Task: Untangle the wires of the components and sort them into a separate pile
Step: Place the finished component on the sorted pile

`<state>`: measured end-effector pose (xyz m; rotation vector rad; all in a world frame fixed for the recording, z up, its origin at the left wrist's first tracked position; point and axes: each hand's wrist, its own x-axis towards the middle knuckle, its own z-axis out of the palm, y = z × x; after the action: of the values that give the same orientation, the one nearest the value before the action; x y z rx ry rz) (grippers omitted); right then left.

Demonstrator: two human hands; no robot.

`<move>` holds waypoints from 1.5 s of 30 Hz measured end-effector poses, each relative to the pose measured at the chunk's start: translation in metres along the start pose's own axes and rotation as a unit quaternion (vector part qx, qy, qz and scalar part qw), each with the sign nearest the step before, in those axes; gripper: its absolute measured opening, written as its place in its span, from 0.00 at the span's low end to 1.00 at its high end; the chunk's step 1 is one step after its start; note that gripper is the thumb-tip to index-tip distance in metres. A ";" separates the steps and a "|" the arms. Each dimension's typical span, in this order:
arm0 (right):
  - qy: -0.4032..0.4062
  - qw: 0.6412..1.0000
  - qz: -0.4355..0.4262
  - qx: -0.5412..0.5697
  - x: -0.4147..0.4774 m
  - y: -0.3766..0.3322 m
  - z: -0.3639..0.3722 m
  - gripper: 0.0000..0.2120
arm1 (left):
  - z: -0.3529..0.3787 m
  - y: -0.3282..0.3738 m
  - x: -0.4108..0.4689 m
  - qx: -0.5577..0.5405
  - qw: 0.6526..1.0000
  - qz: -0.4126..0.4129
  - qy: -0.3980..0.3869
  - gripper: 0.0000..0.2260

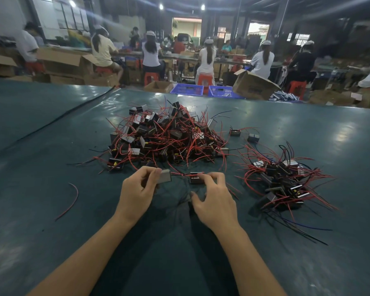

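A large tangled pile of small block components (165,135) with red and black wires lies on the table's middle. To the right sits a smaller pile of the same components (282,180). Just in front of the large pile, my left hand (137,191) grips a grey block component (165,176) between thumb and fingers. My right hand (212,199) pinches a dark component (195,178) with its fingertips. A red wire (181,174) runs between the two held components.
The table has a dark green cover (51,231). A loose red wire (72,199) lies at the left. Two single components (235,132) lie between the piles at the back. Beyond the far edge are blue baskets (188,89), cardboard boxes and seated workers.
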<state>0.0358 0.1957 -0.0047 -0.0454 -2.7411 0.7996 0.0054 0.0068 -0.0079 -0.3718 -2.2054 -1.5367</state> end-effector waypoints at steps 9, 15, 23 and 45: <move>-0.065 0.992 -0.021 -0.102 0.009 0.001 0.003 0.24 | -0.002 0.001 -0.001 -0.064 0.998 -0.015 0.013 0.03; 0.008 0.996 0.009 -0.085 0.000 0.003 0.000 0.15 | -0.004 0.001 0.000 -0.117 0.991 -0.057 -0.005 0.06; 0.076 0.988 0.099 -0.093 -0.007 0.011 -0.023 0.15 | -0.001 0.002 0.003 -0.150 0.984 -0.095 0.023 0.12; 0.053 0.989 0.072 0.115 -0.003 0.019 -0.022 0.13 | -0.002 0.007 0.007 -0.179 0.965 -0.178 -0.069 0.06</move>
<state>0.0440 0.2229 0.0018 -0.2326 -2.5511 1.1141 0.0024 0.0068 0.0020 -0.1968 -2.1798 -2.1762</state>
